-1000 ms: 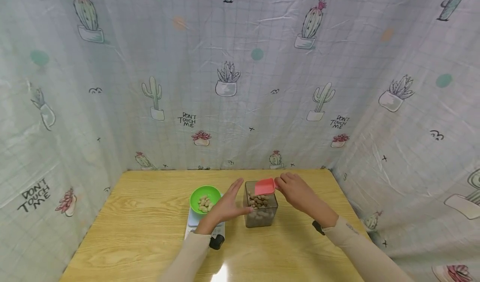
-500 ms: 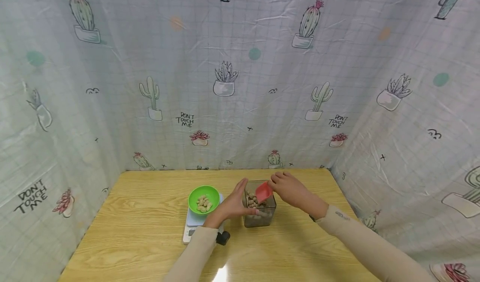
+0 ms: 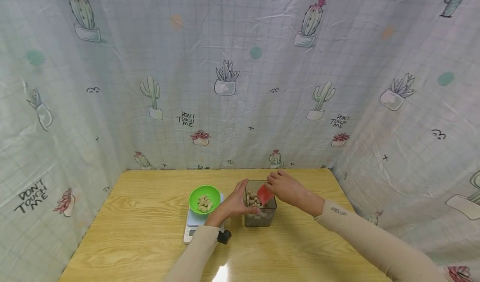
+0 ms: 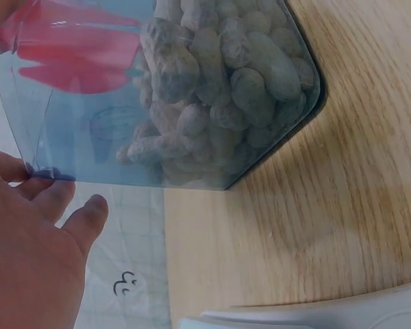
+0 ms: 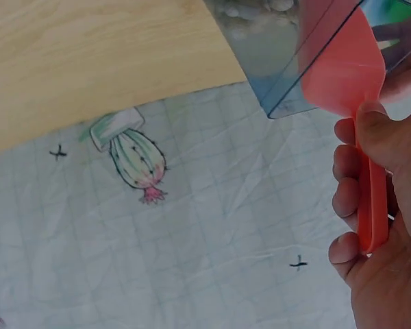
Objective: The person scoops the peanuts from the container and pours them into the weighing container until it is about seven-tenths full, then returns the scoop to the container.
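A clear, smoke-tinted square container (image 3: 258, 220) stands on the table, partly filled with peanuts in their shells (image 4: 212, 89). My left hand (image 3: 237, 203) grips its left side, with the thumb across the near face and fingertips curled at the rim. My right hand (image 3: 288, 189) holds a red scoop (image 5: 373, 199) by its handle, fingers wrapped round it and thumb on top. The scoop's blade (image 3: 265, 195) tilts down inside the container, its edge at the peanuts on the right side.
Left of the container, a green bowl (image 3: 193, 203) with several peanuts (image 3: 204, 203) sits on a white kitchen scale (image 3: 195, 220), partly hidden by the left forearm. A cactus-print curtain (image 3: 240, 107) borders the wooden table (image 3: 142, 215) at the back and sides.
The scoop has gone from level above the rim to tilted down inside the container. My left hand has moved right and taken hold of the container's side.
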A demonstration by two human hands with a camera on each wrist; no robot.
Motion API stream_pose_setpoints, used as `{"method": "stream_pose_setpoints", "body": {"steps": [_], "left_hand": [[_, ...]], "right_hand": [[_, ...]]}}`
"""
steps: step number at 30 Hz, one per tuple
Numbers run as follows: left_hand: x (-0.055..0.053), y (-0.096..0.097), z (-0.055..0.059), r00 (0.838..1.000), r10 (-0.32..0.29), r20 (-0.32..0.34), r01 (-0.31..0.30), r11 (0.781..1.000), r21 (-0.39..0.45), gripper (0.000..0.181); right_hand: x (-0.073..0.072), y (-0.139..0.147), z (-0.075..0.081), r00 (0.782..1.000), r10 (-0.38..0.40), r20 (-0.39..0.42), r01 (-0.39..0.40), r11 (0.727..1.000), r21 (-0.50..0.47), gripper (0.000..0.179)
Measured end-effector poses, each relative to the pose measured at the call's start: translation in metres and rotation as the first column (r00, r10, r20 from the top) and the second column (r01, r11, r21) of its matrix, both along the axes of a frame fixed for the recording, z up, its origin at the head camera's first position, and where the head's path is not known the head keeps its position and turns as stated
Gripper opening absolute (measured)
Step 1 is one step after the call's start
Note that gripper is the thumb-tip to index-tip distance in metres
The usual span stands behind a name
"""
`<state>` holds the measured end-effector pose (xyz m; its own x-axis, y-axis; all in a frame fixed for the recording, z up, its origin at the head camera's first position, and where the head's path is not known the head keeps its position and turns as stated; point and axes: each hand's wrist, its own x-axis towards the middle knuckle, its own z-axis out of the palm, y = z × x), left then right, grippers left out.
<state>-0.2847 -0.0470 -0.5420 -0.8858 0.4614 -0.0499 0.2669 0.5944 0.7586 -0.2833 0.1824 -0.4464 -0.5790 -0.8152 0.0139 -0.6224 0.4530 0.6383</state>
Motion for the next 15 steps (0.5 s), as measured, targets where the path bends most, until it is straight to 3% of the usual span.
{"method": "stream_pose_setpoints", "body": {"steps": [3, 6, 10, 15], "left_hand": [[-0.001, 0.0, -0.002, 1.0, -0.001, -0.003, 0.001, 1.0, 0.008, 0.121], [-0.001, 0.001, -0.003, 1.0, -0.003, -0.007, 0.003, 1.0, 0.018, 0.119], [0.0, 0.003, -0.003, 1.0, 0.001, -0.011, -0.001, 0.999, 0.033, 0.116], [0.001, 0.004, -0.002, 1.0, 0.005, 0.01, -0.005, 0.999, 0.047, 0.119]], "right_hand": [[0.0, -0.003, -0.002, 1.0, 0.005, -0.025, -0.004, 0.998, 0.056, 0.027], [-0.002, -0.003, -0.009, 1.0, 0.02, 0.008, -0.021, 0.997, 0.07, 0.027], [-0.007, 0.005, -0.023, 0.994, 0.035, 0.101, -0.033, 0.999, -0.025, 0.021], [-0.013, 0.015, -0.036, 0.981, 0.14, 0.135, -0.115, 0.977, -0.18, 0.016]]}}
